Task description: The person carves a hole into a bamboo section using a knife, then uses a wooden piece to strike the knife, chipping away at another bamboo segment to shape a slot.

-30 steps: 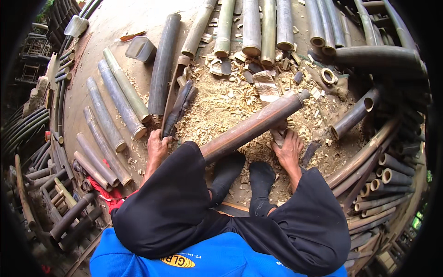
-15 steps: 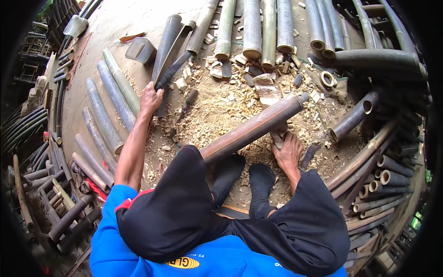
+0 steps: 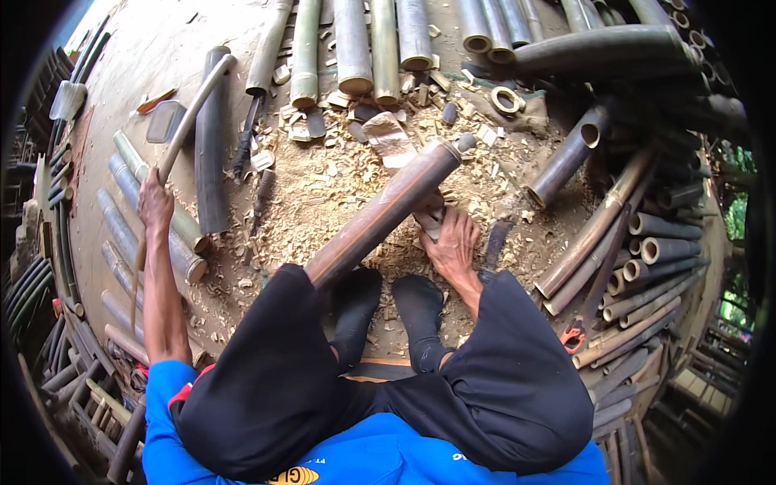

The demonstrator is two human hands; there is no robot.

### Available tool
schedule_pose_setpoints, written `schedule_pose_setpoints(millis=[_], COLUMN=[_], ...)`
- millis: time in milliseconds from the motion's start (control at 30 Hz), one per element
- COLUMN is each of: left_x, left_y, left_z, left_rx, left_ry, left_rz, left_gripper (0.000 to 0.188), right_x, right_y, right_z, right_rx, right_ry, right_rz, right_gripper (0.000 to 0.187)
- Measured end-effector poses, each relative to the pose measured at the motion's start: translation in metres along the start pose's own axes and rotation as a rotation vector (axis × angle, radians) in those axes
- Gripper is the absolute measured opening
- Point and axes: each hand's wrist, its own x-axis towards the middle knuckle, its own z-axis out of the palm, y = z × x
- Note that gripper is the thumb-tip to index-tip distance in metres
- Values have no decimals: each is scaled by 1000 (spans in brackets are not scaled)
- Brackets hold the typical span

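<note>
My left hand (image 3: pixel 155 202), out at the left, is closed around a long, thin, bent stick (image 3: pixel 194 109) that runs past the fist at both ends. A thick brown bamboo tube (image 3: pixel 384 212) slants up from beside my left knee toward the middle of the work area. Beneath its far half, my right hand (image 3: pixel 454 246) is closed on the end of a greyish-brown piece (image 3: pixel 430 217), mostly hidden by the tube; its kind I cannot make out. A dark flat piece (image 3: pixel 495 242) lies just right of that hand.
Wood chips and shavings (image 3: pixel 323 190) cover the ground around the tube. Bamboo tubes (image 3: pixel 353 48) lie along the far side, with more (image 3: pixel 651 250) stacked right. A dark bamboo length (image 3: pixel 212 153), a dark-handled tool (image 3: pixel 244 145) and a plastic container (image 3: pixel 165 121) lie left. Orange-handled cutters (image 3: pixel 573 335) lie right.
My left hand has moved left and nearer, bringing the bent stick away from the dark bamboo and the dark-handled tool. My right hand keeps its hold under the tube. The whole view has shifted.
</note>
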Motion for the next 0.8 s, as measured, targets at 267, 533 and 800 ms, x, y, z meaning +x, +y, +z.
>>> schedule_pose_setpoints(millis=[267,533,800], left_x=[-51,-174,-184], left_y=[45,221,234], left_z=[-45,-44,-46], left_rx=[-427,-955,-797], left_ry=[-74,-408,-616], left_rz=[-175,-47,-15], left_gripper=[50,55,66], right_x=[36,28,34], right_y=[-7,-1,-10], right_z=[-5,10,7], right_rx=[94,74,47], right_ry=[-41,116,66], right_rz=[-7,6,-41], right_gripper=[74,74,67])
